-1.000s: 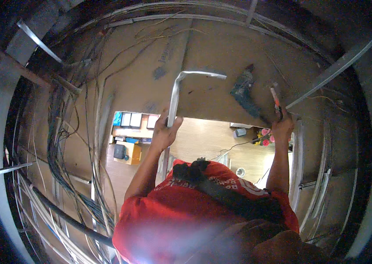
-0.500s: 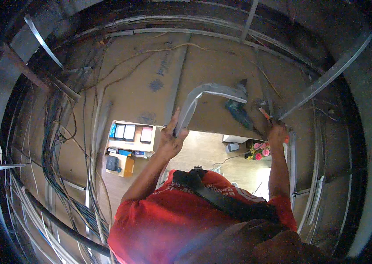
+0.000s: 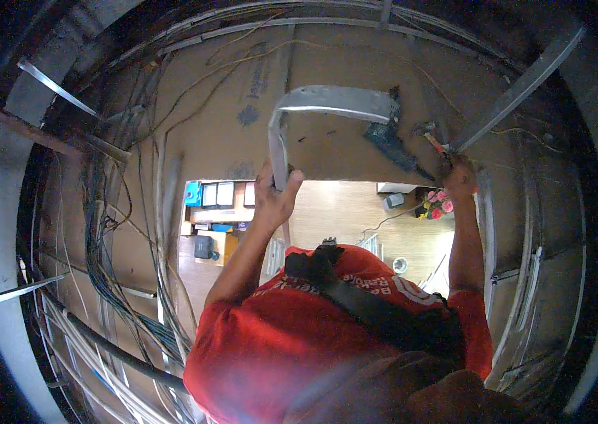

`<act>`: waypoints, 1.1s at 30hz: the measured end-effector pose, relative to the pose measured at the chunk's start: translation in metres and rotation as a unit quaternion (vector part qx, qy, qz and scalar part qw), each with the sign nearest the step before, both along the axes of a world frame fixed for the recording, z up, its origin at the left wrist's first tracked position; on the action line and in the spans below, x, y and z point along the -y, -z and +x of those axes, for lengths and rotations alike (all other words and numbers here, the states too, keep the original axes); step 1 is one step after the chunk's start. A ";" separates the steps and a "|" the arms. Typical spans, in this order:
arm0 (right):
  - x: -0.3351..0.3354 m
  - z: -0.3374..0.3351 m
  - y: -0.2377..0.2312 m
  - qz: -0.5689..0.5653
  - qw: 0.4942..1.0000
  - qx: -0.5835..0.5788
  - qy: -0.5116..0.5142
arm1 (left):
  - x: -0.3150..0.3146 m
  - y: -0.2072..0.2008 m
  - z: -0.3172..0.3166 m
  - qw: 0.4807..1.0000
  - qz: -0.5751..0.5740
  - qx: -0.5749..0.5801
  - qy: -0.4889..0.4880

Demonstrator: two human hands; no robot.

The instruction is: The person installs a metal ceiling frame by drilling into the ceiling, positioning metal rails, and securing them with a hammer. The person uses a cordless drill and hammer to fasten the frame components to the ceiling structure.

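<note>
Left hand [image 3: 276, 196] grasping one bent metal strip [image 3: 338, 100], right hand [image 3: 461, 178] one hammer [image 3: 434, 140]; one power tool [image 3: 389, 145] nearby

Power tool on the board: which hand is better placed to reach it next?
Probably the right hand: it is nearer the power tool, though it holds a hammer. The left hand holds a bent metal strip.

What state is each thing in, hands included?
Left hand: gripping the metal strip
Metal strip: bent at an angle
Right hand: gripping the hammer
Hammer: held by its handle
Teal power tool: lying on the board; on or off unclear
Board: cut through, floor visible below
Cables: loose, bunched at left
</note>
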State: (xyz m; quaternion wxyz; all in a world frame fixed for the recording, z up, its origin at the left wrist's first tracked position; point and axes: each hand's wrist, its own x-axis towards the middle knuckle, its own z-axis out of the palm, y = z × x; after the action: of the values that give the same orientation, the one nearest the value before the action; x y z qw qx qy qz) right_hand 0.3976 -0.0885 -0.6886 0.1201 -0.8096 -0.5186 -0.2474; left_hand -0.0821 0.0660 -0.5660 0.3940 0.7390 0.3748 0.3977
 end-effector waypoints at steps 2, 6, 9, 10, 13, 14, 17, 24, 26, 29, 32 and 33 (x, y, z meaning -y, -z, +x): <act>-0.008 -0.022 -0.036 0.015 0.999 -0.029 -0.030 | 0.002 -0.008 0.003 0.999 -0.033 -0.012 -0.016; -0.008 -0.025 -0.041 -0.013 0.997 -0.070 -0.007 | -0.014 0.013 0.022 0.998 -0.022 -0.059 0.003; 0.003 0.008 0.008 0.006 0.998 -0.055 0.022 | -0.026 0.006 0.050 0.995 -0.062 -0.069 0.047; 0.009 0.014 0.024 -0.007 0.996 -0.061 0.060 | -0.025 -0.006 0.057 0.993 -0.097 -0.034 0.051; 0.015 -0.031 0.012 -0.023 0.982 0.150 0.116 | -0.032 -0.015 0.085 0.983 -0.137 0.085 0.086; 0.014 -0.028 -0.007 -0.010 0.997 0.040 0.066 | -0.043 -0.005 0.093 0.978 -0.121 0.122 0.115; -0.002 -0.056 -0.059 0.053 0.990 -0.134 0.002 | -0.046 -0.010 0.103 0.960 -0.135 0.168 0.177; 0.004 -0.176 -0.117 0.179 0.925 -0.307 -0.135 | -0.032 -0.064 0.124 0.927 -0.236 0.187 0.225; 0.011 -0.202 -0.100 0.090 0.867 -0.478 -0.108 | -0.023 -0.070 0.126 0.918 -0.241 0.192 0.251; 0.010 -0.228 -0.083 0.114 0.853 -0.463 -0.212 | 0.001 -0.106 0.139 0.916 -0.228 0.196 0.265; 0.011 -0.246 -0.074 0.164 0.850 -0.449 -0.223 | 0.019 -0.136 0.156 0.939 -0.176 0.168 0.242; 0.014 -0.250 -0.077 0.158 0.851 -0.465 -0.187 | 0.023 -0.144 0.162 0.954 -0.129 0.149 0.224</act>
State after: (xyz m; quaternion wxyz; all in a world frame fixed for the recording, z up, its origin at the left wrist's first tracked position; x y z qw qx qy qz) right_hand 0.1476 -0.1020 -0.6114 0.5179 -0.6875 -0.4978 0.1063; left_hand 0.0795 0.0425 -0.4220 0.6162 0.6793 0.1848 0.3532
